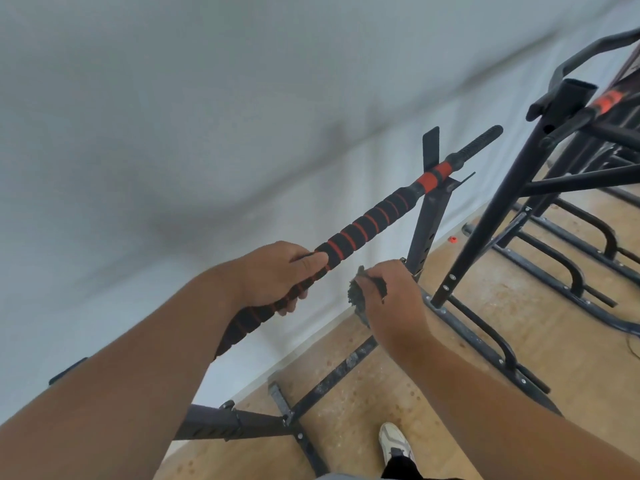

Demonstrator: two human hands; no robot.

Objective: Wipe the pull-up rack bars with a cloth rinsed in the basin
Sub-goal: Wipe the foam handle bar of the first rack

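A pull-up bar (374,220) padded in black foam with red rings runs from lower left to upper right, ending in a ribbed black grip. My left hand (277,275) grips this bar around its middle, fingers curled under it. A little to the right and below the bar, my right hand (391,299) holds a crumpled dark cloth (360,296), apart from the bar. The bar sits on a black upright post (427,220) of the rack. No basin is in view.
A second black rack (540,168) with a red-ringed bar stands at the right. Black base rails and loops (485,337) lie across the tan floor. A white wall fills the left. My white shoe (394,441) stands near the bottom edge.
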